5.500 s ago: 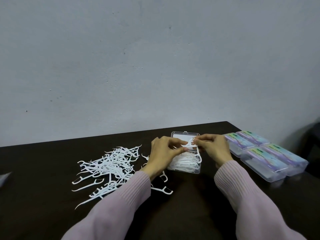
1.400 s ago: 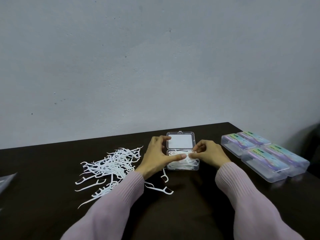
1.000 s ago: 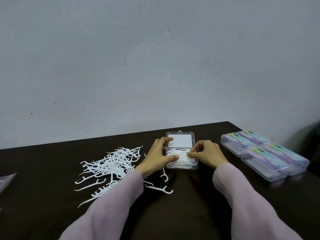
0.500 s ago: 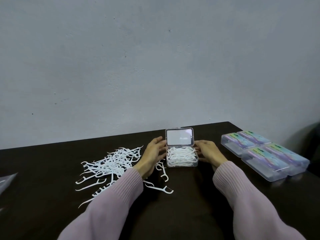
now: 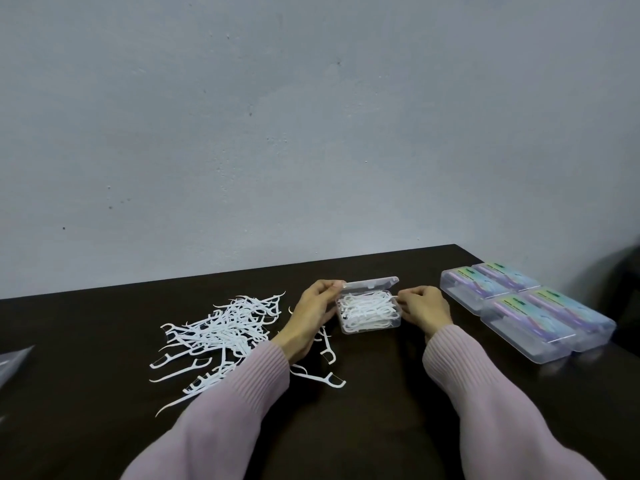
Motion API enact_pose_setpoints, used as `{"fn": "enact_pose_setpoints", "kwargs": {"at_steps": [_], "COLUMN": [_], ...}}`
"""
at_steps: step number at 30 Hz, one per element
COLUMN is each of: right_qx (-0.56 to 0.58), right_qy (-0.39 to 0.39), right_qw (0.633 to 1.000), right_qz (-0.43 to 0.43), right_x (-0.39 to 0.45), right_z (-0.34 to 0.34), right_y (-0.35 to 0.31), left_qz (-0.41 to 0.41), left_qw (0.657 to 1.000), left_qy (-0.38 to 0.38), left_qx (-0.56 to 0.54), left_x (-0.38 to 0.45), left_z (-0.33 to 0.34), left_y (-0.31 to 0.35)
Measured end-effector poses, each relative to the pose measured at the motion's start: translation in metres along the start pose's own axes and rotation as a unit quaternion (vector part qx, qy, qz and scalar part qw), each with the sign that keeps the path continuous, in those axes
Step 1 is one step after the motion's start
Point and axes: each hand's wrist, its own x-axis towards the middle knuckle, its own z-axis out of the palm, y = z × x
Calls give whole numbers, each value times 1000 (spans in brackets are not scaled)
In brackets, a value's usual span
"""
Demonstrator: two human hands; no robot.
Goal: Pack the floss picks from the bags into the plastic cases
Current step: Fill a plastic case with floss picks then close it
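A clear plastic case (image 5: 369, 313) sits on the dark tabletop (image 5: 381, 393) between the two hands, filled with white floss picks (image 5: 367, 308). Its hinged lid (image 5: 372, 282) is tipped low over the picks, nearly flat but not closed, with a gap showing along the near edge.

The left hand (image 5: 313, 315) lies against the case's left side; its fingers (image 5: 329, 285) are curled together, the tips pinching the lid's left corner. The right hand (image 5: 422, 308) is at the case's right side, its fingers (image 5: 407, 293) bent and bunched at the upper right corner of the case. They appear to touch the rim just under the lid, though the contact is too small to tell surely. Both wrists are covered by pale pink ribbed sleeves (image 5: 464, 362).

Left of the left hand's fingers lies a loose heap of floss picks (image 5: 221, 332), spread on the tabletop. A few stray picks (image 5: 320, 375) lie just behind that hand, near the wrist.

Well to the right of the right hand's fingers stand four closed cases (image 5: 526, 311), set side by side in a block, with coloured labels under their lids. At the far left edge a corner of a clear bag (image 5: 12, 362) shows.
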Motion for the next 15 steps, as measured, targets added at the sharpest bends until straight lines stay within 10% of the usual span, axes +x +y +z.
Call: {"fn": "enact_pose_setpoints", "kwargs": {"at_steps": [15], "right_qx": [-38], "right_qy": [18], "right_qw": [999], "right_qz": [-15], "right_x": [-4], "right_z": [-6], "right_y": [-7], "left_qz": [39], "left_qw": [998], "left_qy": [-27], "left_qx": [48], "left_x": [-3], "left_z": [1], "left_y": [-3]}}
